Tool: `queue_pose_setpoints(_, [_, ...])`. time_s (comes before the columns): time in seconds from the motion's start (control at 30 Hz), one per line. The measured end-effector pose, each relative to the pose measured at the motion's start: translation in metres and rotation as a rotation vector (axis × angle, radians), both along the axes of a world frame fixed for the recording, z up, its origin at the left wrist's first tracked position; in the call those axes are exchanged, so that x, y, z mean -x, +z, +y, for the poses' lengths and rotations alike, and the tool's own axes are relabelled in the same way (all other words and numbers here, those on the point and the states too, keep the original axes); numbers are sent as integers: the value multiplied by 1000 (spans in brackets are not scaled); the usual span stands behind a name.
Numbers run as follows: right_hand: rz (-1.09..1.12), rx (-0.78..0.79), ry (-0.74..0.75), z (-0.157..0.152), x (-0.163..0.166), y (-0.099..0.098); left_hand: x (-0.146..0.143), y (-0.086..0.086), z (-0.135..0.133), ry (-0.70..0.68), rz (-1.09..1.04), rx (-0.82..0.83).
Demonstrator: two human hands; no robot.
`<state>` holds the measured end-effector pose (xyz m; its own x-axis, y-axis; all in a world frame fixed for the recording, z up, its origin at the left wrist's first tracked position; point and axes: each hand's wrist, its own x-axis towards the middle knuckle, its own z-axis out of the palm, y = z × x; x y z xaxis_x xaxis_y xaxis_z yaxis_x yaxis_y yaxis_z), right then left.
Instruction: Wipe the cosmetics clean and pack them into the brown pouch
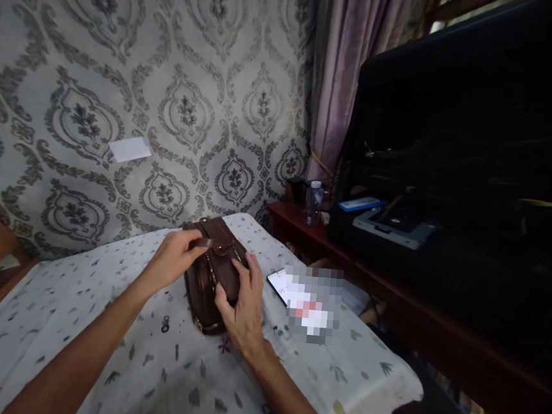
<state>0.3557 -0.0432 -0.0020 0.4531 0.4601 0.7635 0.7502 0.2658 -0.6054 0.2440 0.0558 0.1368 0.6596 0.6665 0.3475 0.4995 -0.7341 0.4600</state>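
Observation:
A dark brown leather bag (215, 272) with metal zips lies on the patterned white cloth in front of me. At its upper part, my left hand (175, 256) pinches a narrow brown leather strap (204, 242) between thumb and fingers, lifting it off the bag's face. My right hand (243, 301) grips the bag's near right side, thumb on one side of the front pocket and fingers on the other. To the right of the bag lies a smartphone (284, 286) with a lit screen, partly covered by a pixelated patch.
White cloth with small leaf prints (147, 357) covers the surface under the bag. Along the right runs a dark red wooden shelf (303, 230) with a clear bottle (313, 204) and a large black screen (455, 152). A pale card (129, 149) is on the patterned wall.

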Motion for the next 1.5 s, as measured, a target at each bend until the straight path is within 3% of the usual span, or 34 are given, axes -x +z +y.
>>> queue_pose_setpoints(0.17, [59, 2, 29, -3, -1, 3, -1, 9, -19, -18, 143, -106])
queue_pose_setpoints(0.3, [265, -22, 68, -4, -3, 1, -9, 11, -20, 8, 102, -175])
queue_pose_setpoints(0.47, [417, 8, 79, 1, -3, -8, -21, 8, -23, -147, 4, 56])
queue_pose_setpoints(0.57, [400, 22, 74, 4, 0, -10, -27, 3, -32, -189, -25, 98])
queue_pose_setpoints(0.8, [330, 1, 37, 10, 2, -21, -30, -35, -64, -148, -27, -307])
queue_pose_setpoints(0.9, [299, -10, 44, 13, 1, -24, -24, -45, -72, -197, -67, -342])
queue_pose_setpoints(1.0, [343, 14, 64, 12, 0, -20, -20, -39, -66, -238, -123, -220])
queue_pose_setpoints(1.17, [497, 23, 140, 6, -10, -6, -15, -10, -35, -235, -295, 245])
queue_pose_setpoints(1.23, [547, 5, 194, 4, -16, -4, -9, -5, -30, -258, -262, 301])
queue_pose_setpoints(1.3, [563, -5, 227, 3, -22, -4, -1, -9, -33, -301, -110, 219])
queue_pose_setpoints(1.4, [547, -14, 230, 3, -25, -5, 7, -21, -44, -352, 145, -91])
queue_pose_setpoints(1.5, [559, -17, 237, 3, -24, -5, 5, -27, -47, -324, 173, -285])
